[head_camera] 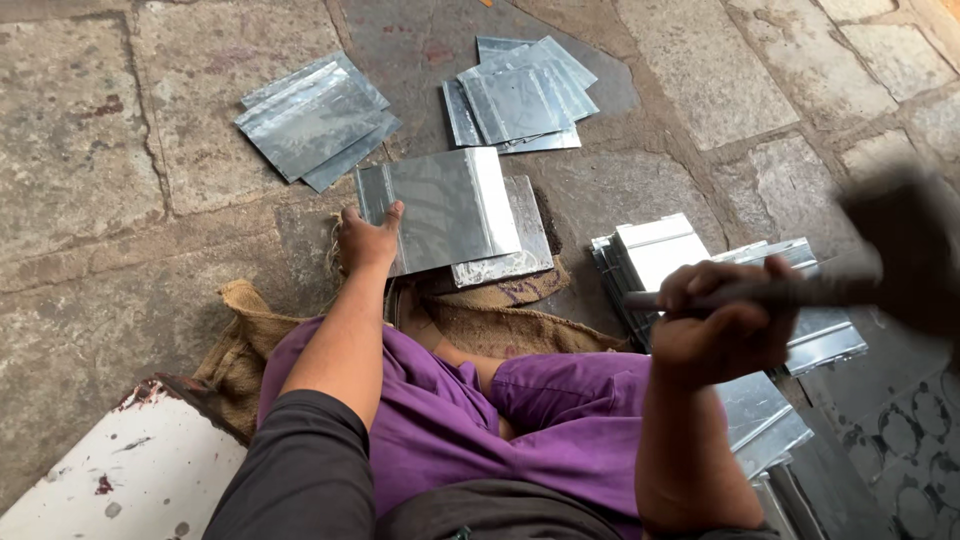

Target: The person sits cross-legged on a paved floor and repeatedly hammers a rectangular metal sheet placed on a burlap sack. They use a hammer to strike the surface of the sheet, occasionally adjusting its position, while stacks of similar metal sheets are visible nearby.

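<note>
My left hand [366, 240] presses on the left edge of a shiny metal sheet [440, 208] that lies on top of another sheet on a burlap sack [500, 315]. My right hand [722, 322] is closed around the handle of a hammer [890, 255], raised at the right; its dark head is blurred. My purple-clad legs are folded below the sheet.
Two piles of cut metal sheets lie on the stone floor farther off, one at the left [315, 120] and one at the centre [520, 95]. A stack of folded sheets [690, 260] sits at the right under my right hand. A white chipped object [120, 470] is at bottom left.
</note>
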